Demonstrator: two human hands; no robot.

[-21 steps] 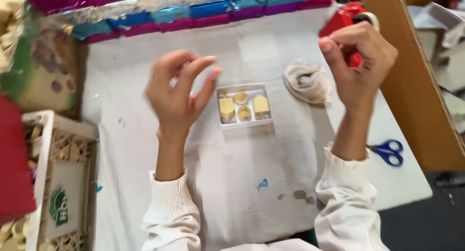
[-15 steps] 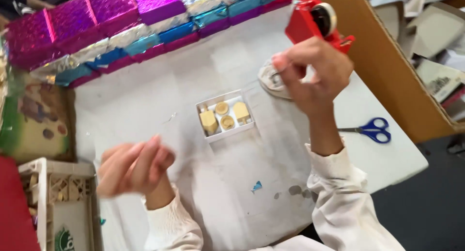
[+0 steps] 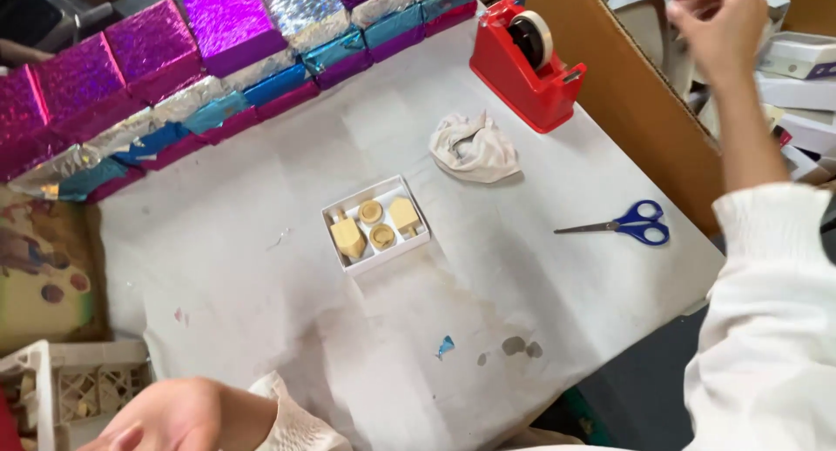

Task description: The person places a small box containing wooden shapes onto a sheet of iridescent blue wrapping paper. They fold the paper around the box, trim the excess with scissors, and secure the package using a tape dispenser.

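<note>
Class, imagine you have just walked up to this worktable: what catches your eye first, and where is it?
The rows of shiny foil-wrapped boxes in magenta, silver and blue along the table's far edge stand out first. Next comes the red tape dispenser at the far right, then the small white box of wooden pieces alone mid-table.

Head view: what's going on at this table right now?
A person in white sleeves reaches their right hand over the brown cardboard box of white cartons. Their left hand hangs low by the white plastic crate. The small white box of tan wooden pieces, red tape dispenser and blue-handled scissors lie untouched.
</note>
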